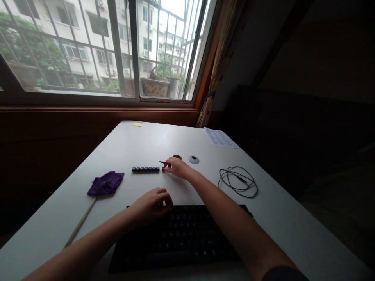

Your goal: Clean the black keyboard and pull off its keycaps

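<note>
A black keyboard lies at the near side of the white table. My left hand rests at its back left edge, fingers bent down over the edge and thumb on top. Past the keyboard, my right hand pinches a small black keycap at table level. A thin dark pointed tool also sticks out leftward from that hand; its other end is hidden. Just left of the pinched keycap stands a straight row of several black keycaps. Behind my right hand a brown round thing is partly covered.
A purple cloth on a pale stick lies to the left. On the right is a coiled black cable. A grey cable grommet, a printed sheet and a yellow note are farther back, below a barred window.
</note>
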Motion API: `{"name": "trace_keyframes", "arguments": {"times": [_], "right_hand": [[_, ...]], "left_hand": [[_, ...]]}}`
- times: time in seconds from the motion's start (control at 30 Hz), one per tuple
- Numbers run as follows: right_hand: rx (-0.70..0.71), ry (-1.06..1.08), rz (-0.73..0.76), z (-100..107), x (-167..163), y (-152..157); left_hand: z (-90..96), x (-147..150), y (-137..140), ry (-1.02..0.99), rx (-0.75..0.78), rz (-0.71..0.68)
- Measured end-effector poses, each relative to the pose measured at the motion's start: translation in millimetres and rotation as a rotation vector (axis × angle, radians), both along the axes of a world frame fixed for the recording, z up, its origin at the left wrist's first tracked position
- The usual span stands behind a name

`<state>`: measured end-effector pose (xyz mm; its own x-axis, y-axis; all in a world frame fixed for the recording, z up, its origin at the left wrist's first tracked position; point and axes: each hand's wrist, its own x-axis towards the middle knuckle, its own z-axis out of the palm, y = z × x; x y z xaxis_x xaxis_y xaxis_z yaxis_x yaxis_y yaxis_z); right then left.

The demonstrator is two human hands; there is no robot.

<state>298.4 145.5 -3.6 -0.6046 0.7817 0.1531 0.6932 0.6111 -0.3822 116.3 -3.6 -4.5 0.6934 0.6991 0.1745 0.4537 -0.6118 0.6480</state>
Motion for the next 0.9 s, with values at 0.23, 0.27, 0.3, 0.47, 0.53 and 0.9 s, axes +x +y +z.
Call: {"name": "trace_keyframes", "arguments": {"times": [0.23, 0.27, 0.3, 0.47, 0.53, 0.9], "right_hand": [[-0.067, 0.047, -0.036, -8.1, 2.8, 4.1], [-0.077, 0.052, -0.041, -9.5, 3.9, 4.8], [-0.085, 0.055, -0.044, -10.8, 4.9, 5.5], [-0.114, 0.066, -0.051, -15.4, 6.0, 7.5], [-0.125, 0.076, -0.058, -16.9, 4.2, 7.3], [-0.146, 0.104, -0.074, -18.8, -1.9, 7.4]], "left_hand": [[1.5, 0.2, -0.3, -0.004, 0.017, 0.001], [1.3, 0.3, -0.2, -0.001, 0.016, 0.0], [1.0, 0.3, -0.1, 0.002, 0.015, 0.0], [-0.2, 0.2, 0.5, 0.008, 0.008, 0.005], [0.0, 0.4, 0.3, 0.011, 0.005, 0.005], [3.3, 1.0, -1.0, 0.009, 0.002, 0.01]]}}
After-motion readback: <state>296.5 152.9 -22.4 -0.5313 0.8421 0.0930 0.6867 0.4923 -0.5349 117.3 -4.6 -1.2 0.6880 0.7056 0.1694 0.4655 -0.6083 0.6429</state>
